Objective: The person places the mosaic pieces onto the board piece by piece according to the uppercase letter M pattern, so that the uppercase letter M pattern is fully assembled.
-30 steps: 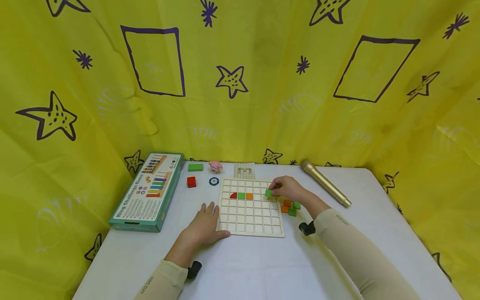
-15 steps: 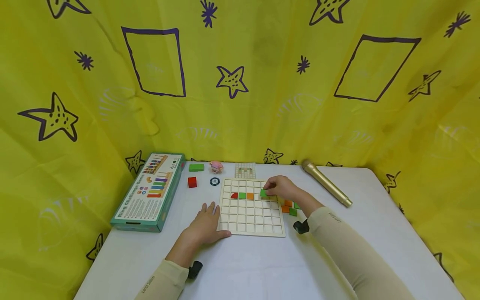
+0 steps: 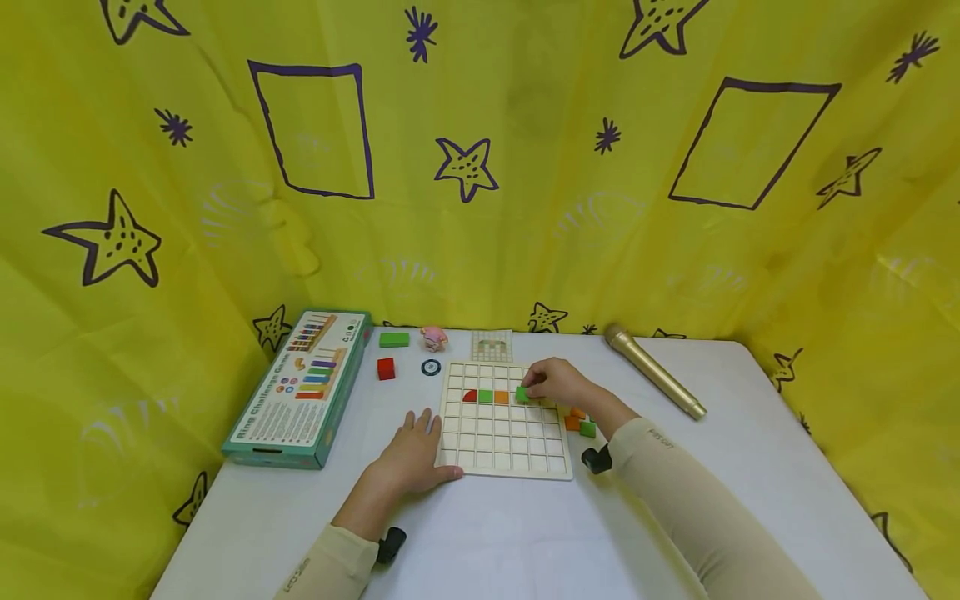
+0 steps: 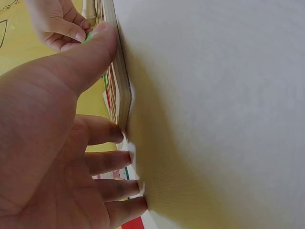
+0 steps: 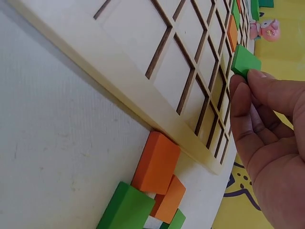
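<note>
Thumb and fingers of my right hand (image 3: 558,383) pinch a green square tile (image 5: 245,61) over the wooden grid board (image 3: 502,454). The tile is just right of an orange tile (image 3: 502,397) set in the board. That orange tile ends a row with a green tile (image 3: 486,397) and a red quarter-round tile (image 3: 470,396). My left hand (image 3: 411,457) rests at the board's left edge with fingers spread, its thumb at the near left corner. In the left wrist view, the left fingertips (image 4: 125,160) touch the white tabletop beside the board.
Loose orange tiles (image 5: 157,162) and green tiles (image 5: 126,207) lie by the board's right edge. A pattern card (image 3: 492,345) lies behind it. Around stand a game box (image 3: 300,392), a red cube (image 3: 386,368), a green block (image 3: 393,340), a pink figurine (image 3: 433,337), a round token (image 3: 431,367) and a gold microphone (image 3: 652,371).
My right hand has moved left across the board with the green tile, closer to the orange tile in the row. The left hand has stayed in place.
</note>
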Motion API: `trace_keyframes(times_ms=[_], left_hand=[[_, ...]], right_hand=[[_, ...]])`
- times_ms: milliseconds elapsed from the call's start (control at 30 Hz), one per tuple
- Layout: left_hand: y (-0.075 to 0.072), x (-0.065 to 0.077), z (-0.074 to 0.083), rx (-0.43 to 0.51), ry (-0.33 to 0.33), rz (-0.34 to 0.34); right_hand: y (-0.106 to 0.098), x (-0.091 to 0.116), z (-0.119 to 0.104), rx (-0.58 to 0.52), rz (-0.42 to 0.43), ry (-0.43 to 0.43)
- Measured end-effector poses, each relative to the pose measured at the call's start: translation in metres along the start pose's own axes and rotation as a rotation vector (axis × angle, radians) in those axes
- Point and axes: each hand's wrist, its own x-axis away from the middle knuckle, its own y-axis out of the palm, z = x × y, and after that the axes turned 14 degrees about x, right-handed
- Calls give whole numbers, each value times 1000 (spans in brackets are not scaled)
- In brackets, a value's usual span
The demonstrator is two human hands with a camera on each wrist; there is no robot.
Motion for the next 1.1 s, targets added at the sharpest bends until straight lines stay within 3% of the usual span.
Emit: trace_keyframes(times_ms=[1100], left_hand=[[0,-3,-3,-6,-17,-9]], right_hand=[[16,-7,-10,86,-3,-7]])
